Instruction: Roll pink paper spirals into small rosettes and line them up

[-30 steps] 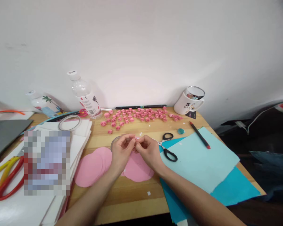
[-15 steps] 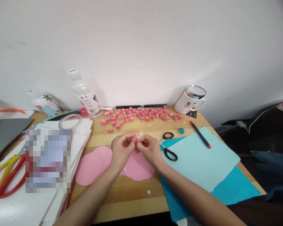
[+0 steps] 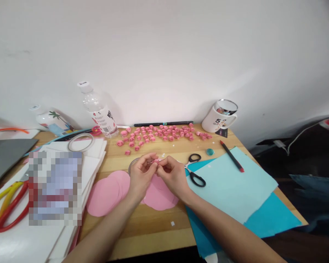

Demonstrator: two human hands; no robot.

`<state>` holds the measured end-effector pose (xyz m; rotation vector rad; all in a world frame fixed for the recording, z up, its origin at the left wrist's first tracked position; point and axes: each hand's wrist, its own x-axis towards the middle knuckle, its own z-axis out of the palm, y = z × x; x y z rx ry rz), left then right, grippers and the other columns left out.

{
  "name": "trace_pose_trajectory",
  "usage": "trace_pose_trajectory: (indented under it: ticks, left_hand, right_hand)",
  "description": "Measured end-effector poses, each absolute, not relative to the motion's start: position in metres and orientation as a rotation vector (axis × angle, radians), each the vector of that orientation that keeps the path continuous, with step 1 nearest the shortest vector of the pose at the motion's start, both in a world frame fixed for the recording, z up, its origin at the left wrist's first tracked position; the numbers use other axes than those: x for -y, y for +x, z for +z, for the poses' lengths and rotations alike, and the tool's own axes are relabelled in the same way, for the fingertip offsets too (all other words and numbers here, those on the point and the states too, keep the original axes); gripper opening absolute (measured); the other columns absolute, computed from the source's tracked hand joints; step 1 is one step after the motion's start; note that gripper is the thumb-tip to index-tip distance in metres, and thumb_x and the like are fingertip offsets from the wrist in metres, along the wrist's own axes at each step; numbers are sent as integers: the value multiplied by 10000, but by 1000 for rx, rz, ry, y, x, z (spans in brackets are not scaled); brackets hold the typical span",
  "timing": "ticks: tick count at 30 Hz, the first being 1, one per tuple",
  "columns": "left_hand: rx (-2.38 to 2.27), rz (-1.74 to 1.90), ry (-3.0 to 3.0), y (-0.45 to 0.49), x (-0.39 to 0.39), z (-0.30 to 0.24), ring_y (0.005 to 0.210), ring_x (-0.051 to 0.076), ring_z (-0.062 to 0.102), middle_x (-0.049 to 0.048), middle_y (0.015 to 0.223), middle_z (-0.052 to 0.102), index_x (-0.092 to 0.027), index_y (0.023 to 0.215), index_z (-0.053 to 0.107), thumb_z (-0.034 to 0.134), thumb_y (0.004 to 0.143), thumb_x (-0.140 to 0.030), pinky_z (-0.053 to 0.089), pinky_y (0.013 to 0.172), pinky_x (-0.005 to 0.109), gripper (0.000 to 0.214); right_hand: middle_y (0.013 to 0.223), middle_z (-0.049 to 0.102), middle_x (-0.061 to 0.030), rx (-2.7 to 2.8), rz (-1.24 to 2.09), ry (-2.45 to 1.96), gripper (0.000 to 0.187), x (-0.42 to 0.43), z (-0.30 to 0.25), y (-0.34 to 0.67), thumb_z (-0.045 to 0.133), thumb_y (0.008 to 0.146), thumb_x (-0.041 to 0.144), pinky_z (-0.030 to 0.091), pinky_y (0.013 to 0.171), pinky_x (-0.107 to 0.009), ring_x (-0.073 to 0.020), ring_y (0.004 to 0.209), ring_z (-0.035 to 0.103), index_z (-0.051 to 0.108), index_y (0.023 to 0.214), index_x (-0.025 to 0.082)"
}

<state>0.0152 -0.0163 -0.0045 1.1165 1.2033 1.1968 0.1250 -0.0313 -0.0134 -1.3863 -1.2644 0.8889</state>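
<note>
My left hand [image 3: 143, 171] and my right hand [image 3: 173, 174] meet over the middle of the table. Between their fingertips is a small rolled pink paper flower [image 3: 155, 161], pinched from both sides and partly hidden by the fingers. Beneath my hands lie pink paper circles [image 3: 160, 197], with more pink circles [image 3: 106, 195] fanned out left of my left wrist. Behind my hands, many rolled pink paper flowers [image 3: 164, 133] are spread along the wall side. Black-handled scissors [image 3: 199, 179] rest just right of my right hand. A roll of tape [image 3: 131, 166] shows partly behind my left hand.
Light blue paper [image 3: 233, 186] lies at right with a dark red-tipped pen [image 3: 231, 157] on it. A white mug [image 3: 216, 120] and a clear bottle [image 3: 100, 109] stand by the wall. At left, large red-and-yellow scissors [image 3: 12, 208] lie on white sheets [image 3: 22, 243].
Both hands stay in nearly the same place on the pink flower. My left fingers have lifted and spread slightly, and the right fingers have shifted a little. The view has moved very slightly.
</note>
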Motion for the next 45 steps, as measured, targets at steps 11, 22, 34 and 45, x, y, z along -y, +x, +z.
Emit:
trace_pose_trajectory:
  ticks: [11, 22, 34, 45]
  left_hand:
    - [-1145, 1244, 1193, 14, 18, -3, 660, 99, 584, 5, 800, 615, -192, 977, 650, 632, 696, -225, 487, 567, 185, 283]
    - [-1277, 1158, 1493, 11, 16, -1, 787, 146, 625, 35, 893, 667, -205, 960, 655, 586, 720, -212, 505, 719, 255, 250]
    - [-1318, 1117, 1691, 5, 13, 4, 738, 169, 645, 34, 855, 727, -212, 925, 718, 593, 722, -215, 503, 676, 276, 239]
    - [-1461, 1373, 1381, -3, 4, -6, 730, 166, 648, 48, 843, 711, -181, 949, 704, 608, 741, -286, 523, 677, 281, 252]
  right_hand:
    - [637, 639, -18, 1218, 918, -1322, 124, 36, -12, 121, 571, 745, 271, 493, 588, -264, -139, 591, 595, 534, 660, 188]
    - [601, 633, -18, 1307, 862, -1425, 102, 32, -9, 129, 569, 717, 253, 472, 558, -262, -146, 563, 589, 542, 645, 186]
    - [575, 613, 10, 1363, 899, -1432, 83, 30, -11, 133, 563, 730, 252, 442, 519, -241, -135, 524, 575, 533, 676, 196]
    - [1054, 605, -75, 2119, 483, -1169, 199, 27, -20, 133, 622, 731, 127, 455, 823, -409, -246, 1006, 511, 648, 893, 238]
